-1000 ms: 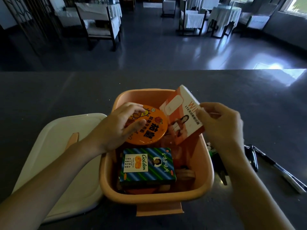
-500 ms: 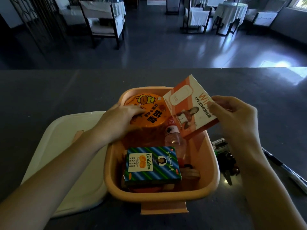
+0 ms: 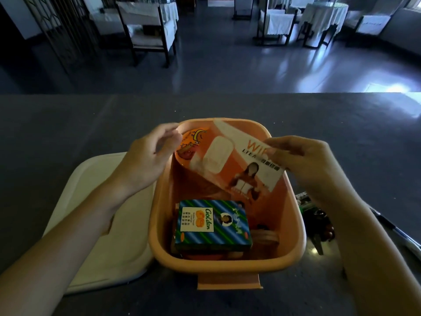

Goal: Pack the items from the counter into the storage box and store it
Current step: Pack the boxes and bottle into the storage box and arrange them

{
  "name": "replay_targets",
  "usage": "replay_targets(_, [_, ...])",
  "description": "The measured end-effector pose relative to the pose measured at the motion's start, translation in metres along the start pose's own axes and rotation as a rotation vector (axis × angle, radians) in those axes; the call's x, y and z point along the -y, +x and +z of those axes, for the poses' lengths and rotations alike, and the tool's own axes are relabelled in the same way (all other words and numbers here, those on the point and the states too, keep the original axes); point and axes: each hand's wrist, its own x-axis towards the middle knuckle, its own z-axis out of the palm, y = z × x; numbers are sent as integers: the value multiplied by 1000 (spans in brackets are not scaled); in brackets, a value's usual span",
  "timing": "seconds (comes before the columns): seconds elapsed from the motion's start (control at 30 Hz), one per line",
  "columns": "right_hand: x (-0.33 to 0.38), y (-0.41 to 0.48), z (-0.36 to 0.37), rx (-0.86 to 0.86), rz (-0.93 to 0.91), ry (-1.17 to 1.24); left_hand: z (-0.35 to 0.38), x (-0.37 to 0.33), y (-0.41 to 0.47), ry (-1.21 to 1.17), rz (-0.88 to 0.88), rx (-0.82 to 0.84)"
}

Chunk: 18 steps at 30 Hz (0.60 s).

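An orange storage box (image 3: 293, 215) stands on the dark counter (image 3: 68, 124). My right hand (image 3: 303, 163) pinches the right end of an orange-and-white WiFi carton (image 3: 237, 165), which lies tilted over the box's far half. At the box's far left, a round orange tin (image 3: 190, 144) leans against the wall, and my left hand (image 3: 148, 156) holds its edge with curled fingers. A green-and-blue striped Golden carton (image 3: 211, 225) lies in the near half. Other items beneath are mostly hidden.
The white lid (image 3: 102, 236) lies flat left of the box, under my left forearm. Right of the box sit a dark cluster of small items (image 3: 316, 222) and a pen (image 3: 401, 233). Beyond the counter are chairs and covered tables.
The WiFi carton has come down and left, now lying across the box and covering most of the round tin. The tin has shifted to the far left wall with my left hand.
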Motion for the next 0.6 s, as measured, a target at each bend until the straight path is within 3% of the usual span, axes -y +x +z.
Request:
replay_targets(0.13, [-1,8,16,167,-30,-143,-1,-3,-7,-8,26,88])
replay_targets(0.43, [1,25,34,138,-206,-126,-3,-2,-4,-37,3,85])
replay_targets(0.6, [-2,24,36,264,-185,-221,-6,0,-2,143,67,63])
